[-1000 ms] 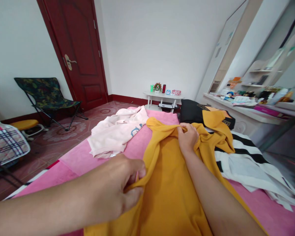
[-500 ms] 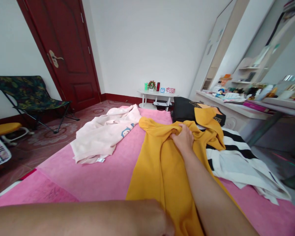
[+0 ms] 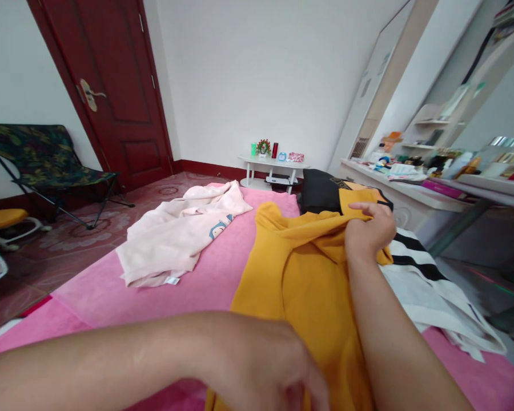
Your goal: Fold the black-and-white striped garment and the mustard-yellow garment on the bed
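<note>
A mustard-yellow garment (image 3: 300, 285) lies spread lengthwise over the pink bed cover (image 3: 171, 308). My right hand (image 3: 370, 228) is closed on the garment's far edge, pinching a fold and holding it slightly off the bed. At the bottom of the view my left hand (image 3: 261, 365) hangs over the garment's near end, blurred, with its fingers curled down at the cloth; what they hold is hidden. A pale pink garment (image 3: 180, 234) with a small blue print lies crumpled to the left of the yellow one.
A black and yellow garment (image 3: 325, 191) and a black-and-white striped one (image 3: 428, 279) lie at the right. A folding chair (image 3: 47, 162) and a red door (image 3: 120, 91) stand at the left, a small white table (image 3: 274, 168) at the far wall, a cluttered dresser (image 3: 432, 188) at the right.
My right hand has moved to the right along the yellow garment's far edge and lifted it. My left hand has drawn back toward me and come further into view at the bottom.
</note>
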A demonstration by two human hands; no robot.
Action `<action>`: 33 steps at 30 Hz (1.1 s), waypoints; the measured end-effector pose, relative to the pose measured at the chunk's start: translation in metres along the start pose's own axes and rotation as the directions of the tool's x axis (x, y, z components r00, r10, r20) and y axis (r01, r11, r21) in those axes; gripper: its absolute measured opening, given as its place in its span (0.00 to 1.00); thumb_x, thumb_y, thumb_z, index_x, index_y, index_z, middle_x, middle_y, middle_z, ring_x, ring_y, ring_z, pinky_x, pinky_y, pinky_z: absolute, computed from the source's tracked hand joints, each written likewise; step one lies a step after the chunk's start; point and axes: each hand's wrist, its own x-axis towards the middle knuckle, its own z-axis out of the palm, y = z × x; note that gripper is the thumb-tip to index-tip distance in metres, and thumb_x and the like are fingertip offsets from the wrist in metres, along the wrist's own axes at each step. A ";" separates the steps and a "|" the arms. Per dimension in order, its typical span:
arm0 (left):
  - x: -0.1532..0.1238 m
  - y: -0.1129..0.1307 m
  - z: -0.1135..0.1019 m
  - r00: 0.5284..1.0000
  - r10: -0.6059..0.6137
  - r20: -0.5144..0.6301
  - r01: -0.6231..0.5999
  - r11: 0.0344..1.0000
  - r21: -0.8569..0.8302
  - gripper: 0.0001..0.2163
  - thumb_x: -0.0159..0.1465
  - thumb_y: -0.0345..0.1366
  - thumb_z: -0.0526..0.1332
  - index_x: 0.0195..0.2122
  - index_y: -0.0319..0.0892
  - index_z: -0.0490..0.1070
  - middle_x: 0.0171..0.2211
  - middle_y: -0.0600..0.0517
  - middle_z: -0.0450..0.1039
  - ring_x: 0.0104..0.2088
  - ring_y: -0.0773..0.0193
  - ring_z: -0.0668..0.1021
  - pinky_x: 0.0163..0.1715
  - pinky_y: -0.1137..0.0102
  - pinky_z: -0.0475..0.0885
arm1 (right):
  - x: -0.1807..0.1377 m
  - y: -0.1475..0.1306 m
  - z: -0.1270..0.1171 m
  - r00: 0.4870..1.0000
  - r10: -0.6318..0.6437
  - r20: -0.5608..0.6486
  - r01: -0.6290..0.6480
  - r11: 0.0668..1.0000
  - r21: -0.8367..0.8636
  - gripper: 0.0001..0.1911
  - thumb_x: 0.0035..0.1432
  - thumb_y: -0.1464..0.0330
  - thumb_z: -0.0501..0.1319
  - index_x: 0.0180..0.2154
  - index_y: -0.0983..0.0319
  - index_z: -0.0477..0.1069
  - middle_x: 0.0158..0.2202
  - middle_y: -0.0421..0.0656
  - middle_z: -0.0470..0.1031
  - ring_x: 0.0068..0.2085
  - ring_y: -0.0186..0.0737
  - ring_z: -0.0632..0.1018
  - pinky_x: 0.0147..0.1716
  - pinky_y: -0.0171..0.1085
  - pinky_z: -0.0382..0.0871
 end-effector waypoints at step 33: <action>0.050 -0.116 -0.029 0.578 -0.144 -0.803 0.525 0.819 0.231 0.36 0.64 0.50 0.48 0.66 0.30 0.44 0.68 0.39 0.36 0.67 0.50 0.44 0.65 0.58 0.44 | -0.052 -0.003 0.127 0.765 -0.080 0.640 0.278 0.936 -0.215 0.15 0.58 0.68 0.51 0.34 0.64 0.76 0.35 0.48 0.79 0.38 0.44 0.78 0.37 0.37 0.67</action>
